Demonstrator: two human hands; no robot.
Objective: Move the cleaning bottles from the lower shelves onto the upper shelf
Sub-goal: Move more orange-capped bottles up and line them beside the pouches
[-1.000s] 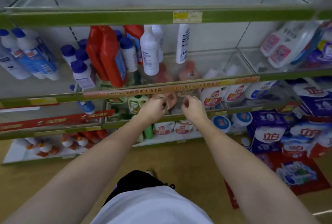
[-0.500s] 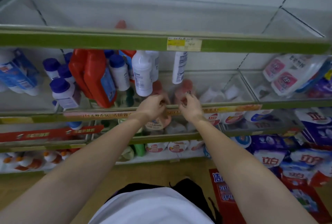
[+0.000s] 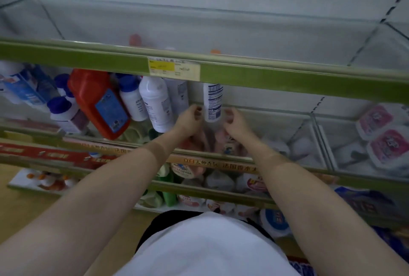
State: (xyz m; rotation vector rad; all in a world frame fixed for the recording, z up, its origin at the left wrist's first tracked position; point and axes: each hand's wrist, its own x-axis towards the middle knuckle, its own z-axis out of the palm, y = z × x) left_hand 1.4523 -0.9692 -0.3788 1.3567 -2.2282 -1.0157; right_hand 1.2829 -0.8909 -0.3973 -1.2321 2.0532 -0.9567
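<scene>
Overhead, a green-edged glass upper shelf (image 3: 287,81) with a yellow and cream price label (image 3: 173,69) is seen spanning the frame, and its glass deck appears bare apart from blurred red and orange shapes showing through it. Below it, on the second glass shelf (image 3: 276,121), both bare hands are raised on either side of a slim white cylindrical bottle with a blue printed label (image 3: 212,103), which stands upright on that shelf. The left hand (image 3: 190,118) is held just beside the bottle with its fingers curled loosely inward, gripping nothing; whether the fingertips touch the bottle cannot be told. The right hand (image 3: 234,123) is likewise cupped and half open just right of the bottle, with a narrow gap visible. To the left, a larger white bottle (image 3: 157,103), a red jug with a blue label (image 3: 99,103) and several white bottles with dark blue caps (image 3: 64,112) are stored on the same shelf. Pink-labelled white pouches (image 3: 380,134) are stacked at the far right.
</scene>
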